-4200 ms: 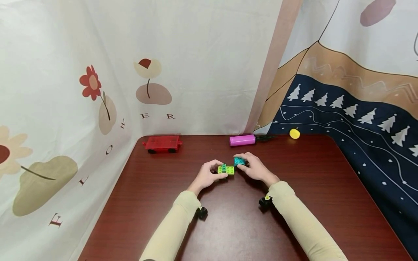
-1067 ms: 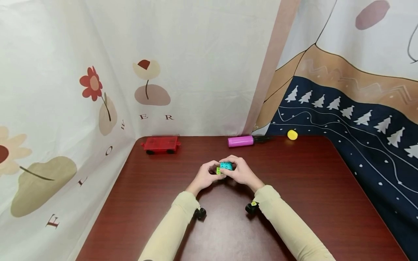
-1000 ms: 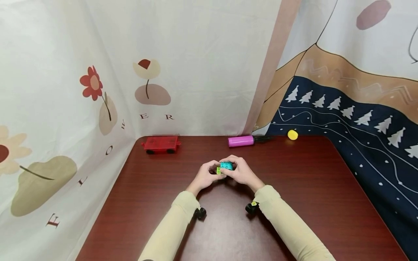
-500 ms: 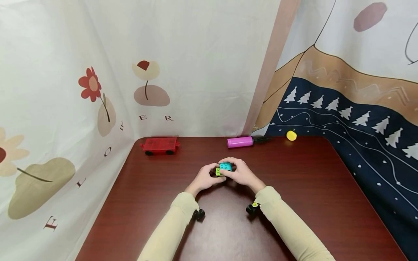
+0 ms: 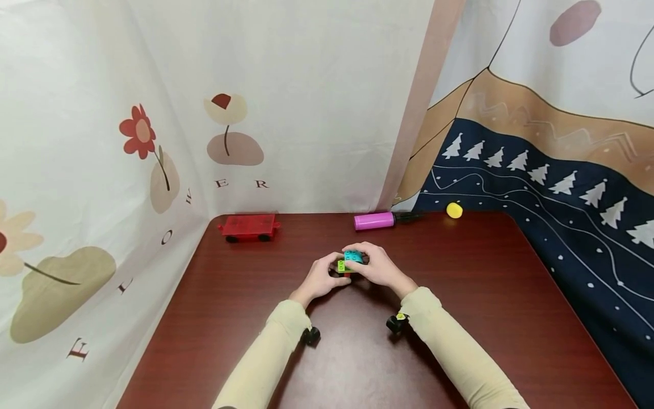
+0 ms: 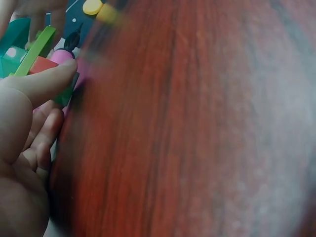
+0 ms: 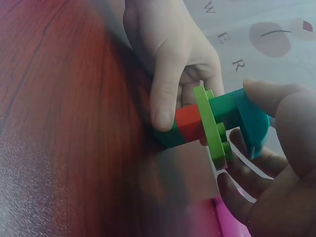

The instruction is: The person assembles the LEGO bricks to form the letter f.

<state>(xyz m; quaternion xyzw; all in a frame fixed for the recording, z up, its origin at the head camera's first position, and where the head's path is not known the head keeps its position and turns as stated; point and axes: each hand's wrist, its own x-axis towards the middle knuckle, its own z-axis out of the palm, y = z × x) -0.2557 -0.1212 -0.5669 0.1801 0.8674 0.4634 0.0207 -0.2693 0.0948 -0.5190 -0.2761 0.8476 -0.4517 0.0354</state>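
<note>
Low down on a small stack of toy building bricks, my left hand (image 5: 318,279) grips the dark green bottom brick (image 7: 169,137), its thumb lying across it in the right wrist view. Above that come a red brick (image 7: 189,123), a flat lime plate (image 7: 212,129) with studs, and a green brick (image 7: 224,109). A teal brick with a curved side (image 7: 255,126) sits at the top, touching the green brick. My right hand (image 5: 382,268) pinches this teal brick between thumb and fingers. Head view: both hands meet around the stack, mid-table, hiding part of it.
A red wheeled toy flatbed (image 5: 249,226) stands at the table's back left. At the back, a pink-purple cylinder with a black end (image 5: 374,221) lies on its side. A yellow round piece (image 5: 454,210) is by the back right edge. Printed curtains hang behind the table (image 5: 230,318).
Several seconds ago the right hand held the teal brick apart, to the right; it has since come left onto the stack. In the last half second, a bit of red has appeared beneath the lime plate.
</note>
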